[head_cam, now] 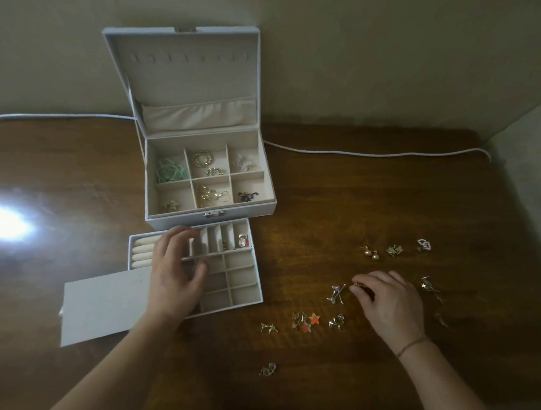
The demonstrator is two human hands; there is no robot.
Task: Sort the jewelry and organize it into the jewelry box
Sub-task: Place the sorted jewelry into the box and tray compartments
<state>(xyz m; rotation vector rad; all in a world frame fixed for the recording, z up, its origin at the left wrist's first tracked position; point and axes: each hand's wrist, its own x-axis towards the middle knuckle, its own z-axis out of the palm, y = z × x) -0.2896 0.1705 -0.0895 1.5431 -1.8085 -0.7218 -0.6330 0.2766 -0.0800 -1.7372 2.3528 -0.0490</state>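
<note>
A white jewelry box (pixel 211 218) stands open at the back, its six compartments holding rings, a green piece and other jewelry. In front of it lies a divided tray (pixel 245 289). My left hand (pixel 176 271) rests on the tray with fingers spread over its dividers. To the right, my right hand (pixel 388 302) pinches a small gold piece (pixel 357 285) on the wooden table. Loose jewelry lies around that hand: pearl earrings (pixel 370 252), orange star earrings (pixel 308 322), crossed pins (pixel 337 293) and several other small gold pieces.
A white card (pixel 103 308) lies left of the tray, partly under my left arm. A white cable (pixel 369 154) runs along the table's back edge by the wall. Bright glare (pixel 3 224) covers the table's left side. A clear earring (pixel 268 369) lies near the front.
</note>
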